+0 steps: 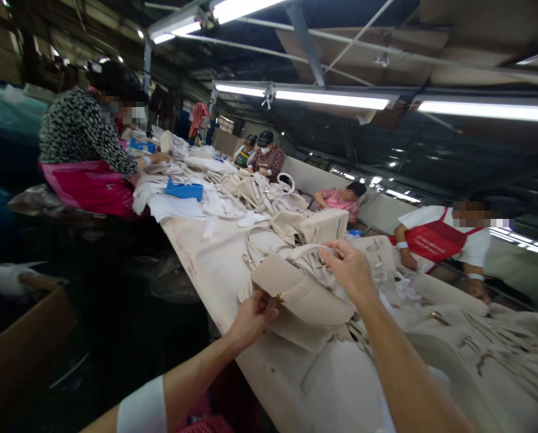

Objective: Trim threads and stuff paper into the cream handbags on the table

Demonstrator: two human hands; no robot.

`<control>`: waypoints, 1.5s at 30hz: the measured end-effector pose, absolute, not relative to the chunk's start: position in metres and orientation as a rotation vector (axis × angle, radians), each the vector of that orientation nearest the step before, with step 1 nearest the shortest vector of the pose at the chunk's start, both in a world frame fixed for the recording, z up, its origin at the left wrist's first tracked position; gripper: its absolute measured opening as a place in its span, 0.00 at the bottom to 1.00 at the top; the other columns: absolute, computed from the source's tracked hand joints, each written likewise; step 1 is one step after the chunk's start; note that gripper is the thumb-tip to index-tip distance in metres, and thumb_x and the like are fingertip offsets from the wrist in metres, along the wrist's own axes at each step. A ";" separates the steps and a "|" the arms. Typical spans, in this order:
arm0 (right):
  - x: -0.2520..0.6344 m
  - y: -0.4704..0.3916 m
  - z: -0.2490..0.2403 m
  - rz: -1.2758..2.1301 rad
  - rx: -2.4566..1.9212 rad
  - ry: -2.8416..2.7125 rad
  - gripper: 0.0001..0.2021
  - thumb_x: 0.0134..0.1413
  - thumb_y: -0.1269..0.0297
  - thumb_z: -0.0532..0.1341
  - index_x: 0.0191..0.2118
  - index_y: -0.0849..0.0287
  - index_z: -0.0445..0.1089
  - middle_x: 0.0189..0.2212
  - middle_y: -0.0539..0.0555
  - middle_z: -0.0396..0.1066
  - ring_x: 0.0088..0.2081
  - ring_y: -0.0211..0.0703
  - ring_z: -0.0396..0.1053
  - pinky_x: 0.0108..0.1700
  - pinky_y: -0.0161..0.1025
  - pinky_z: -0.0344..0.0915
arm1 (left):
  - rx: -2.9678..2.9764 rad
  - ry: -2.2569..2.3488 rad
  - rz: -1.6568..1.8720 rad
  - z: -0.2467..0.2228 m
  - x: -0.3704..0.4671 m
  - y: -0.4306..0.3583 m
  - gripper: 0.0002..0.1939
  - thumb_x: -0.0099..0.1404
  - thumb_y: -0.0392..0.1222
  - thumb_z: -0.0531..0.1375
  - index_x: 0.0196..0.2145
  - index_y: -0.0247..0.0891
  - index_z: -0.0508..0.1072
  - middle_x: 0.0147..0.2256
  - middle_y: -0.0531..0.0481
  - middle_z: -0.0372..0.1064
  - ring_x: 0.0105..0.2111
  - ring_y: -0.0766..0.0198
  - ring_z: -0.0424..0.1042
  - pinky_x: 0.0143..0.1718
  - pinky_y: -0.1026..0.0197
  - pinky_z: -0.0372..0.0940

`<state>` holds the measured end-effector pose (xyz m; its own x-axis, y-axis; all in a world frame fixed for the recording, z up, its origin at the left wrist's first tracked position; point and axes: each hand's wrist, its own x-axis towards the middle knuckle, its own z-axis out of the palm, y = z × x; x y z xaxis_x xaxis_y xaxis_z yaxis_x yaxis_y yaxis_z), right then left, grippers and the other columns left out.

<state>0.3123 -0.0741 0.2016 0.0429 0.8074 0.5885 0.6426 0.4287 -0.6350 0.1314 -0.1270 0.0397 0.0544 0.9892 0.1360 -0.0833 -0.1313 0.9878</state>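
A cream handbag (303, 291) with a front flap and small gold-coloured hardware lies tilted on the long table in front of me. My left hand (253, 319) is closed at the near side of the bag, its fingers pinched on the flap edge close to the gold clasp (277, 297). Above the bag, my right hand (348, 267) grips the pale handle (307, 249) between thumb and fingers. A thin strap loop (255, 240) rises behind the bag's left end. Another strap hangs from its lower right corner onto the table.
More cream bags (325, 225) and loose straps are heaped along the table (192, 240). A blue tray (183, 189) and white sheets lie farther left. Co-workers sit along both sides, one in a red apron (435, 237) at the right. A cardboard box (25, 337) stands lower left.
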 end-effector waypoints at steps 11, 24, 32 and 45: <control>0.281 -0.117 0.137 -1.069 -1.126 -1.798 0.20 0.66 0.59 0.55 0.59 0.61 0.68 0.53 0.65 0.70 0.51 0.58 0.66 0.52 0.52 0.59 | 1.214 0.715 0.934 0.053 0.111 -0.136 0.14 0.45 0.42 0.66 0.29 0.33 0.73 0.20 0.50 0.71 0.16 0.68 0.66 0.17 0.67 0.56; 0.274 -0.111 0.101 -0.904 -0.872 -1.726 0.11 0.64 0.70 0.57 0.44 0.58 0.78 0.54 0.65 0.69 0.57 0.56 0.66 0.60 0.58 0.62 | 1.248 0.758 0.936 0.069 0.107 -0.176 0.26 0.55 0.63 0.62 0.29 0.32 0.76 0.25 0.47 0.73 0.24 0.63 0.70 0.26 0.62 0.67; 0.296 -0.194 0.076 -0.486 -0.866 -1.588 0.05 0.60 0.72 0.61 0.41 0.58 0.74 0.34 0.56 0.74 0.36 0.43 0.74 0.42 0.39 0.71 | 1.296 0.976 0.684 0.065 0.117 -0.175 0.34 0.63 0.69 0.49 0.16 0.38 0.67 0.12 0.54 0.58 0.13 0.70 0.54 0.14 0.66 0.47; 0.307 -0.273 -0.002 -0.250 -1.076 -1.731 0.09 0.64 0.69 0.57 0.45 0.58 0.75 0.39 0.55 0.79 0.40 0.41 0.79 0.44 0.32 0.74 | 1.480 0.998 0.574 0.053 0.151 -0.208 0.28 0.66 0.60 0.46 0.17 0.39 0.62 0.15 0.56 0.57 0.17 0.69 0.56 0.22 0.65 0.53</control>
